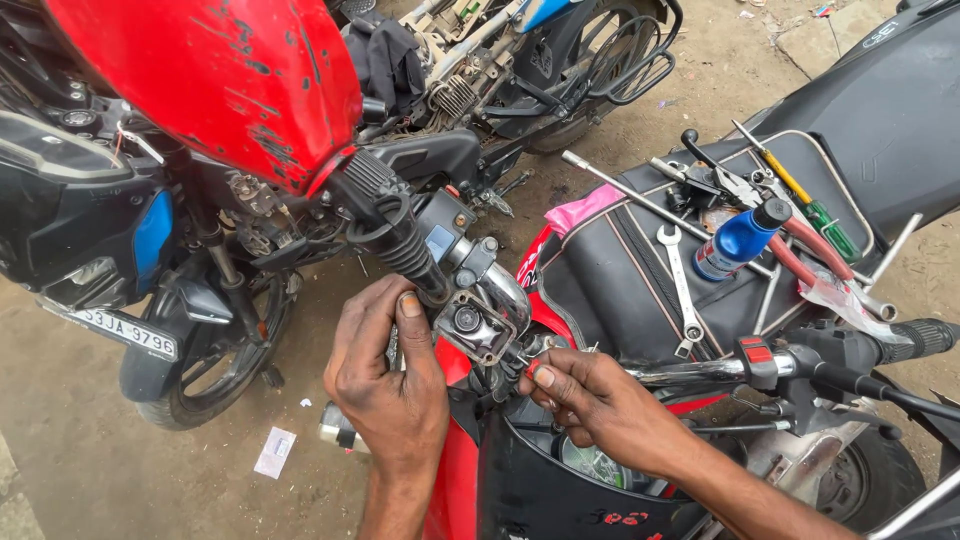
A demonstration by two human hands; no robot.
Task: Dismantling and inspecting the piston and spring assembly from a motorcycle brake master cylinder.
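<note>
Here, the left hand (pixel 390 385) wraps the handlebar just below the black rubber grip (pixel 400 235), thumb pressed beside the open brake master cylinder (pixel 478 322). Right of that cylinder, the right hand (pixel 590 400) pinches a small screwdriver (pixel 528 368) at its edge.

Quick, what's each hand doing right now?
Left hand: closed around the handlebar switch housing.
Right hand: fingers pinched on something small at the housing; what, cannot be told.

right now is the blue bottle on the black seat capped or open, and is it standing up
Capped and tipped: the blue bottle wears its black cap and lies slanted on the black seat among the tools.
</note>
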